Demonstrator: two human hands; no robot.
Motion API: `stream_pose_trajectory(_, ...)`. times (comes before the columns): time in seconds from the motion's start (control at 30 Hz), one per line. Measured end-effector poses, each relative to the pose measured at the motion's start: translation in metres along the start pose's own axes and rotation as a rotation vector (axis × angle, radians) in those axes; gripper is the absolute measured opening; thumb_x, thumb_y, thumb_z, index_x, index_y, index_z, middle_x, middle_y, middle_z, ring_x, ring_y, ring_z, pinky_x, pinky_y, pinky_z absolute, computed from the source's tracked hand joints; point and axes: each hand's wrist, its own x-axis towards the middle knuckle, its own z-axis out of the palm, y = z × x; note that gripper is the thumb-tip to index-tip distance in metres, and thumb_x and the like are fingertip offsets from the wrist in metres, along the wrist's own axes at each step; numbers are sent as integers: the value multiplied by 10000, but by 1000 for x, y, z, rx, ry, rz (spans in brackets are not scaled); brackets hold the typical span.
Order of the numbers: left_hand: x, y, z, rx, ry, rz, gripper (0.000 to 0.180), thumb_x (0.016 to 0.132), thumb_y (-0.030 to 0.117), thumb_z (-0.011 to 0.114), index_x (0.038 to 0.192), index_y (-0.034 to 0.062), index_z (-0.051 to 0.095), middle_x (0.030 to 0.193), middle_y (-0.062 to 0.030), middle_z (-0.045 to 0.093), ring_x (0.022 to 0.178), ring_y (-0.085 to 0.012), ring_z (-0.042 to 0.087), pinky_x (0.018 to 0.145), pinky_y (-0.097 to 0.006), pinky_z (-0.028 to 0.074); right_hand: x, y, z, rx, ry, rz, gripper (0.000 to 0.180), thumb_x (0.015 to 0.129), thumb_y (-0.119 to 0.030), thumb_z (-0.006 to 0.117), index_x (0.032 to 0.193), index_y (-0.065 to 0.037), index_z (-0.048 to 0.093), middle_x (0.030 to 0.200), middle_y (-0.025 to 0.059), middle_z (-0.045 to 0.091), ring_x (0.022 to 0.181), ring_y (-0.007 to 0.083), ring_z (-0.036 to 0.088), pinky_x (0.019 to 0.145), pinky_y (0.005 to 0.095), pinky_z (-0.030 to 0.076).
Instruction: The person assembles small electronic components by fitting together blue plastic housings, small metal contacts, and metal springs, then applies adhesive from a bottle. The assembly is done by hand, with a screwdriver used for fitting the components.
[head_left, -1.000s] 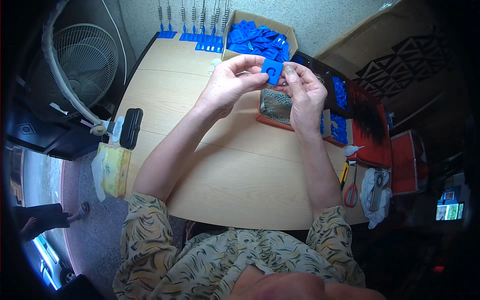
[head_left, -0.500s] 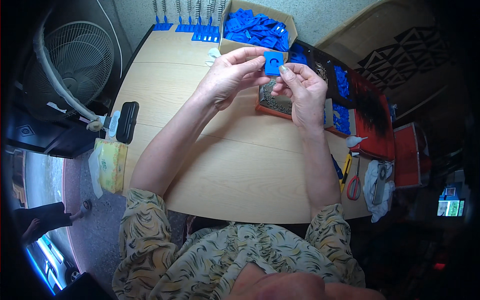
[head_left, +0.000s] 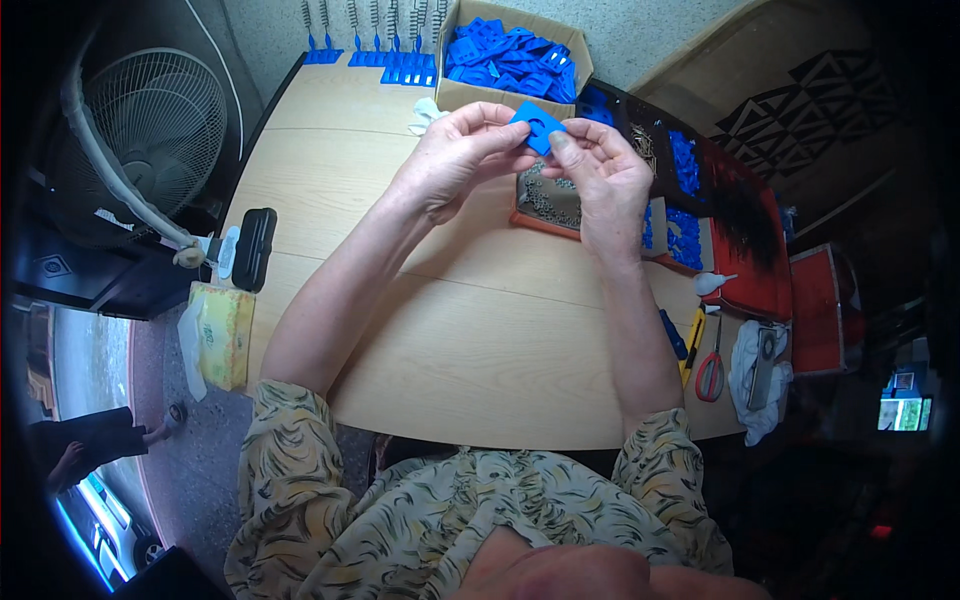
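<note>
A flat blue plastic plate (head_left: 538, 128) with a round cut-out is held up over the far part of the table, between both hands. My left hand (head_left: 470, 150) pinches its left edge with thumb and fingers. On the right edge, the thumb and fingers of my right hand (head_left: 600, 170) are closed as well. The plate sits tilted, one corner toward me. Below and behind it stands a shallow tray (head_left: 548, 226) of small grey metal parts, partly hidden by my hands. Just beyond is a cardboard box (head_left: 470, 95) heaped with similar blue plastic pieces (head_left: 510, 60).
Blue pieces with upright springs (head_left: 408, 68) stand at the far left edge. Trays of small blue parts (head_left: 684, 238) line the right. Scissors (head_left: 710, 375), a yellow cutter (head_left: 693, 340) and a white cloth (head_left: 758, 390) lie near right. A tissue pack (head_left: 224, 335), black case (head_left: 255, 248) and fan (head_left: 150, 130) are left.
The blue plate has turned from nearly square-on to a diagonal tilt and shifted slightly left. Both hands keep their hold on it.
</note>
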Motion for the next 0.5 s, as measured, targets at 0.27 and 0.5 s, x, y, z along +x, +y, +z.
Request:
stream_pose_trajectory(0.27, -5, -7, 9, -244, -72, -31, 177, 941, 154, 659, 1038, 46, 558, 1066, -71, 621, 1004, -147, 649, 983, -291, 536, -3, 3, 2, -75, -10, -67, 228, 889, 57, 658, 1108, 81, 603, 971, 102, 678, 850, 97, 652, 751, 218, 557)
stream_pose_trajectory(0.5, -4, -9, 11, -246, -35, -39, 200, 939, 167, 668, 1048, 44, 555, 1061, -80, 627, 990, -158, 657, 968, -290, 542, -3, 4, 0, -108, -13, -76, 220, 900, 52, 644, 1115, 82, 603, 965, 102, 680, 863, 106, 661, 771, 223, 561)
